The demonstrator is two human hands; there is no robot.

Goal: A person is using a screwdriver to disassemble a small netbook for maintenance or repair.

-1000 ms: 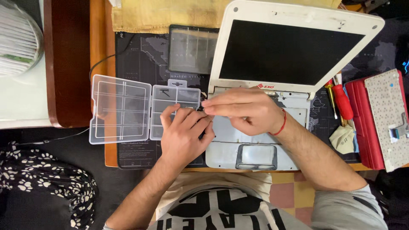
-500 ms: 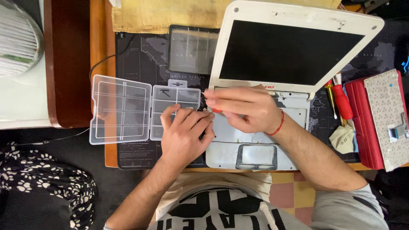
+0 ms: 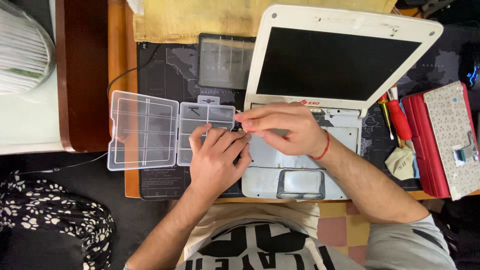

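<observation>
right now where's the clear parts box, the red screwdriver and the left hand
clear parts box (image 3: pixel 145 130), head view, on its open lid
red screwdriver (image 3: pixel 399 119), head view, on the red handle
left hand (image 3: pixel 216 162), head view, on the back of the hand

A home electronics-repair desk. The opened white laptop (image 3: pixel 325 100) with its keyboard removed is the landmark: left of it lies a clear compartment box (image 3: pixel 170 130), right of it red-handled screwdrivers (image 3: pixel 397 117) and the detached keyboard (image 3: pixel 452 137).

Clear glossy plastic parts box (image 3: pixel 145 130), white matt plastic laptop (image 3: pixel 345 20) w/ glossy screen (image 3: pixel 335 62)
</observation>
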